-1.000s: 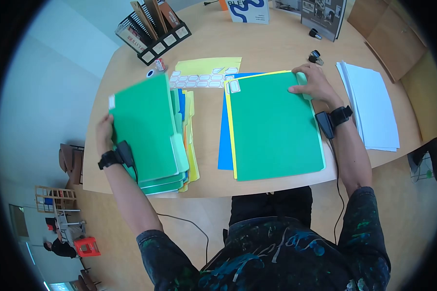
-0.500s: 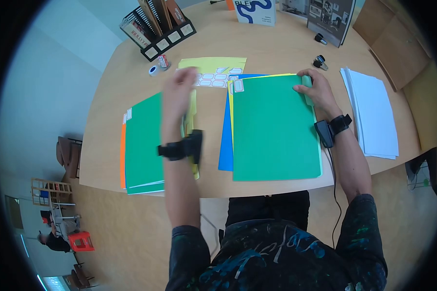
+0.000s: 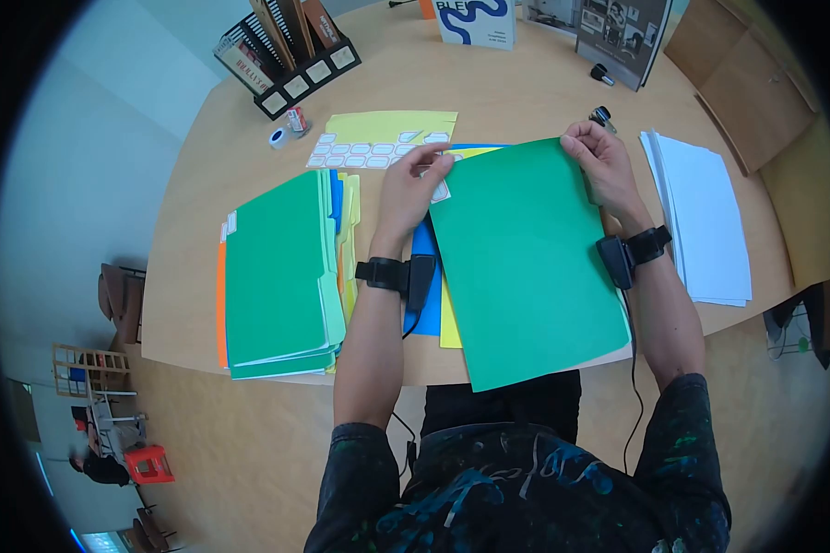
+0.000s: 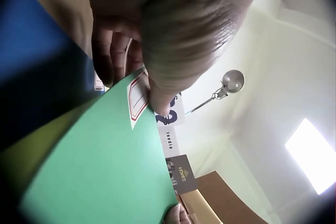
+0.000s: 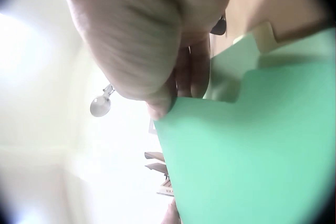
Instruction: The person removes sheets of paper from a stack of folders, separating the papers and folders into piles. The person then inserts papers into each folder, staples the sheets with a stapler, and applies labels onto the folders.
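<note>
Both hands pinch the far corners of a green file folder (image 3: 530, 267), which is tilted with its near edge over the table's front edge. My left hand (image 3: 410, 194) holds the corner with the red-bordered label (image 4: 138, 98), thumb on top and fingers behind. At the opposite corner, beside the folder's cut tab, my right hand (image 3: 604, 166) grips with thumb and fingers. Beneath lie a yellow folder (image 3: 449, 327) and a blue folder (image 3: 422, 309), showing along the left side. To the left sits a stack of folders (image 3: 277, 276), green on top, with staggered tabs.
Behind the folders lies a yellow sheet with label stickers (image 3: 369, 138). A tape roll (image 3: 278, 138) and small box (image 3: 296, 121) stand near a black book holder (image 3: 309, 78). White papers (image 3: 701, 217) lie at right. Stamp-like black objects (image 3: 601, 74) and upright books (image 3: 475, 23) are farther back.
My left hand has left the left stack, moved right and taken the labelled corner of the green folder. That folder has lifted and shifted toward me; my right hand stays at its corner.
</note>
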### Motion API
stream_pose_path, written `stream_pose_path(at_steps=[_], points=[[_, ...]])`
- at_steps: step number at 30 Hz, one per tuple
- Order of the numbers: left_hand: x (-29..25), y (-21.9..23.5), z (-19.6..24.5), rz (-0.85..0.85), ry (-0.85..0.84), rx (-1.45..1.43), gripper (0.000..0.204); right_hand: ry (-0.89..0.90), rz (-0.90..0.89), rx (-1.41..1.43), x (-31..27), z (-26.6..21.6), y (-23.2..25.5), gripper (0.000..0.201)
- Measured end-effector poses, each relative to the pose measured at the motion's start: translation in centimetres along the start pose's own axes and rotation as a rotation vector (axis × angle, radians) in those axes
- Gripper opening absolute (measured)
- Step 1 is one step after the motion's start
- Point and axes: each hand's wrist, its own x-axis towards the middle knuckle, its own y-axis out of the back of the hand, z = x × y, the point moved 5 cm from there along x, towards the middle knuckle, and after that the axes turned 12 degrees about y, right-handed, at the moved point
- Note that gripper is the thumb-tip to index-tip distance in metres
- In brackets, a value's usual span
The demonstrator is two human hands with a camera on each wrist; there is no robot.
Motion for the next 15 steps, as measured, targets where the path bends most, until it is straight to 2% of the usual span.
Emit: stream_pose_path(at_steps=[6,7,9,10,12,13,15], points=[[-0.9,-1.0,1.5,-0.039,-0.136,0.250,0.030,-0.144,0.081,-0.012,-0.5,1.1,0.1,0.018],[-0.8,-1.0,1.2,-0.038,-0.136,0.248,0.030,-0.145,0.079,-0.014,-0.5,0.8,0.2,0.018],[-0.5,-1.1,0.1,-0.082,-0.048,0.100,0.028,-0.314,0.118,0.147,-0.7,0.8,0.4,0.021],[-0.4,-1.0,-0.2,-0.080,-0.048,0.098,0.028,-0.315,0.116,0.146,-0.7,0.6,0.4,0.021],[0.0,-0.2,-0.7,0.013,-0.046,0.022,0.027,-0.177,0.201,-0.233,-0.5,-0.2,1.8,0.028],[0.2,0.2,-1.1,0.012,-0.047,0.023,0.027,-0.177,0.203,-0.233,-0.4,0.4,2.6,0.028],[0.6,1.2,-1.8,0.036,0.002,-0.088,0.028,0.106,0.328,-0.557,0.1,0.4,6.2,0.033]])
